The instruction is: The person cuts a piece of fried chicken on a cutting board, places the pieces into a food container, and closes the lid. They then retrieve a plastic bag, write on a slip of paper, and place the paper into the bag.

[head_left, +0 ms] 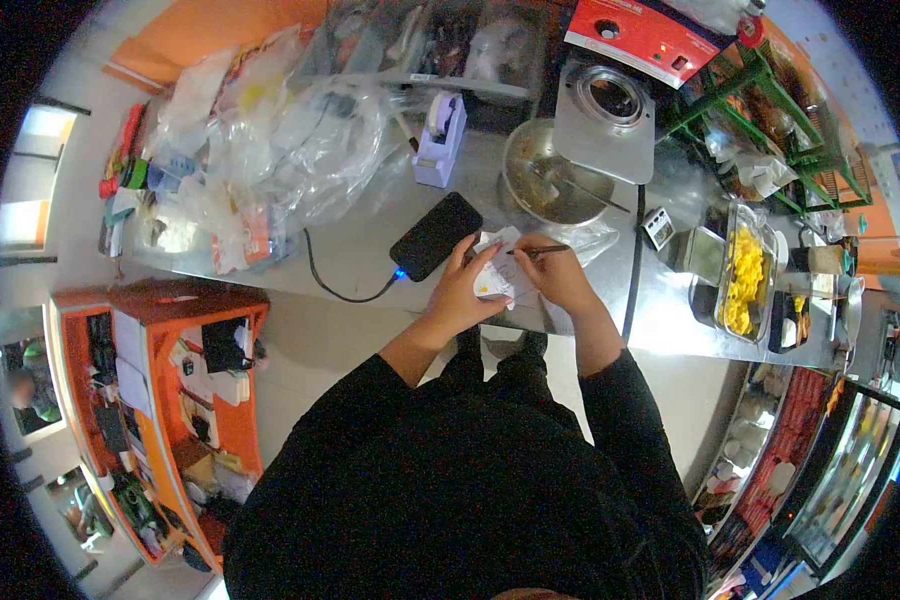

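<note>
A small white sheet of paper [491, 284] with handwriting on it lies at the front edge of the metal counter. My left hand [457, 297] grips it from the left side, with thumb and fingers on its edges. In my right hand [558, 274] is a dark pen [540, 249], its tip close to the paper's upper part. Just left of the paper, a black phone [436, 237] lies with a cable [355, 299] plugged in and a blue light glowing at the plug.
Behind the hands stand a lilac tape dispenser [438, 150] and a metal bowl [540, 180] with a utensil in it. Clear plastic bags [310, 150] pile up at left. A glass dish of yellow food [745, 280] sits at right. An orange shelf [160, 310] is lower left.
</note>
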A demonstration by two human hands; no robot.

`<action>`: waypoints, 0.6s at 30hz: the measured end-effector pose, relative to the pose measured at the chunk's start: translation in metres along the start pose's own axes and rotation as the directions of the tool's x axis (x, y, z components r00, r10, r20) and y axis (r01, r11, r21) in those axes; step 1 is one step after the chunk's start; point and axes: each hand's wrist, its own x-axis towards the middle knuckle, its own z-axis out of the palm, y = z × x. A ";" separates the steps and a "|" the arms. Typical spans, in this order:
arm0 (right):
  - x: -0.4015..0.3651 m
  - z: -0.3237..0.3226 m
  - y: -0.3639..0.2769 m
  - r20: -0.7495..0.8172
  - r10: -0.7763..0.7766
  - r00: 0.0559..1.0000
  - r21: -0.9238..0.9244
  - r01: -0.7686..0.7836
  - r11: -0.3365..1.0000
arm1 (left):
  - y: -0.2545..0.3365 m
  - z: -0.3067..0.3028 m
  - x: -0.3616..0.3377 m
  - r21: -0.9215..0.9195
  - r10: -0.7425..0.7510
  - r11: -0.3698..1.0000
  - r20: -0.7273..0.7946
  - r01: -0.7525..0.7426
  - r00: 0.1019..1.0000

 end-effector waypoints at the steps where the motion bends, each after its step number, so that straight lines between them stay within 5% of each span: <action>1: 0.001 0.000 -0.001 -0.042 -0.007 0.999 0.025 0.008 1.000 | 0.000 0.000 0.000 -0.005 0.000 1.000 0.005 0.000 1.000; 4: -0.003 -0.011 0.003 0.029 0.003 1.000 -0.195 0.003 0.981 | 0.006 -0.004 0.000 0.006 0.009 1.000 0.002 -0.009 1.000; 7: -0.026 -0.031 -0.012 0.001 0.209 0.978 -0.305 -0.198 0.931 | 0.008 -0.004 0.001 0.010 0.025 1.000 -0.007 -0.025 1.000; 11: -0.077 -0.067 0.002 -0.040 0.513 0.857 -0.598 -0.432 0.675 | 0.003 -0.003 0.000 -0.046 0.044 0.998 0.020 -0.043 0.999; 14: -0.093 -0.076 0.028 0.053 0.694 0.718 -0.701 -0.468 0.539 | 0.008 0.000 -0.001 -0.147 -0.025 0.989 0.035 0.030 0.999; 18: -0.082 -0.056 0.036 -0.168 0.692 0.702 -0.631 -0.616 0.472 | 0.007 0.007 -0.004 -0.067 -0.027 0.997 0.008 0.027 1.000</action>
